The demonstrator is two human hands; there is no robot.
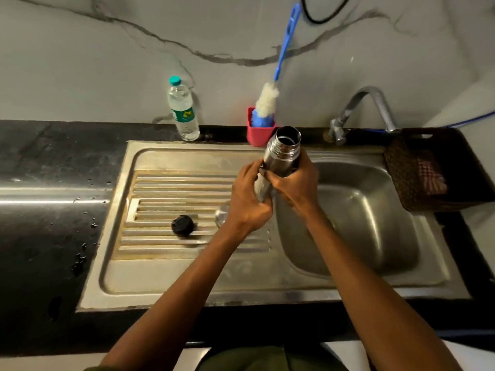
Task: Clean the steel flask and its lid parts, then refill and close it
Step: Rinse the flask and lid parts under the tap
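Over the sink, both hands hold the open steel flask: right hand wraps its upper body, left hand grips lower down. Its long axis tilts mouth-up toward the bottle brush directly behind; the black lid lies left on the drainboard.

A black counter carries a steel sink, water bottle, red holder and dark basket.
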